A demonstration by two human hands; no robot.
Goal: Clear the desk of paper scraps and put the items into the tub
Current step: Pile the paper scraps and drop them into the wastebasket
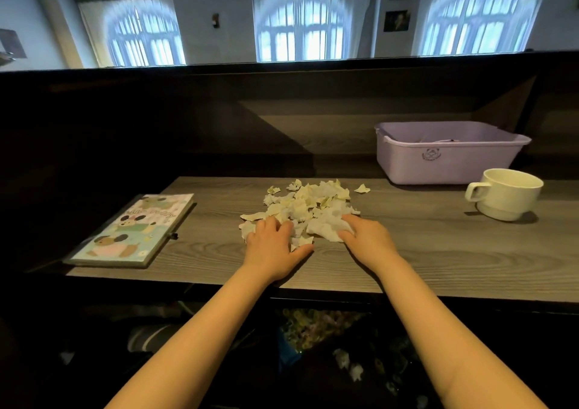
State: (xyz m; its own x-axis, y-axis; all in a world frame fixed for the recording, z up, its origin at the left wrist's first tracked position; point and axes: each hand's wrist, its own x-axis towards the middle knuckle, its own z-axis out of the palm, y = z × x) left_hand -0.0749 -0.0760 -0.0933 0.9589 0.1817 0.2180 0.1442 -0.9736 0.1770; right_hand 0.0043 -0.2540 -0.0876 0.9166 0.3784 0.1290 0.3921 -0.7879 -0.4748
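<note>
A heap of torn white and pale yellow paper scraps (310, 203) lies in the middle of the grey wooden desk (407, 258). My left hand (275, 245) rests palm down on the heap's near left edge, fingers spread over several scraps. My right hand (366, 239) lies on the near right edge, fingers curled against a crumpled white piece (326, 228). One stray scrap (362, 188) sits apart at the right. A lilac plastic tub (445, 158) stands at the back right, with something thin and pale inside it.
A white mug (504, 197) stands right of the heap, in front of the tub. A notebook with cartoon bears on its cover (131, 230) lies at the desk's left end. A dark partition wall rises behind the desk. Below the front edge is a dark space with clutter.
</note>
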